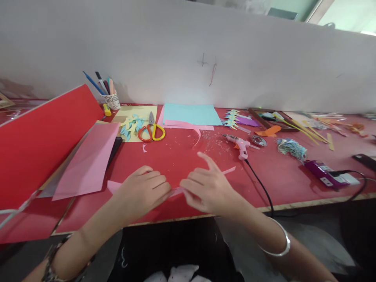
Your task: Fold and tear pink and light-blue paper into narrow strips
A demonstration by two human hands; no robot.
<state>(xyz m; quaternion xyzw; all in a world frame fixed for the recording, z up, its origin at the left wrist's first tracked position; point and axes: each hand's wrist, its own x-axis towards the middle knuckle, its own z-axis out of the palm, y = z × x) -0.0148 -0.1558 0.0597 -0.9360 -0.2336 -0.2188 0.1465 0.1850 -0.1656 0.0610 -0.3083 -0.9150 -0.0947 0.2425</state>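
Your left hand (146, 192), curled nearly closed, and right hand (208, 188), one finger raised, pinch a pink paper strip (176, 191); uneven pulling could tear it.

Matt paper strip (176, 191); smooth plastic glue gun (242, 148); metal scissor blades (151, 118), plastic handles (154, 132); smooth tabletop (176, 156), rough wooden edge (308, 202)

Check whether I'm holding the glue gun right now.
No, the glue gun lies on the red table, while your left hand and right hand hold a pink paper strip.
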